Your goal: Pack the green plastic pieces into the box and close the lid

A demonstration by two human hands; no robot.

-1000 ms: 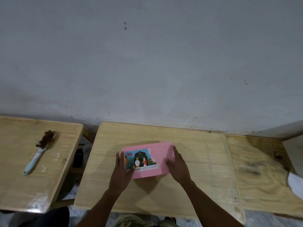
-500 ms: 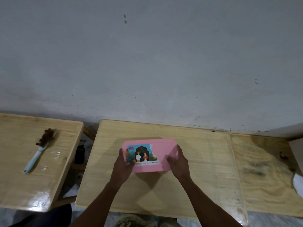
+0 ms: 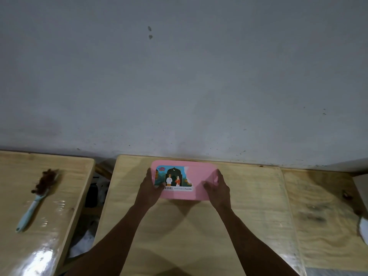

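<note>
A pink plastic box [image 3: 199,176] with its lid on and a picture label on the left half sits near the back of the middle wooden table [image 3: 189,226], close to the wall. My left hand [image 3: 149,188] grips its left end, thumb on the lid over the label. My right hand [image 3: 218,189] grips the right end, thumb lying on the lid. No green pieces show; the box's inside is hidden.
A brush [image 3: 37,198] with a light blue handle and brown bristles lies on the left table [image 3: 59,226]. A gap with dark clutter separates the two tables. A third wooden surface [image 3: 322,226] adjoins on the right, with a white object [image 3: 363,228] at its edge.
Both hands have moved the pink box away from me, toward the wall. Their hold on its two ends is unchanged.
</note>
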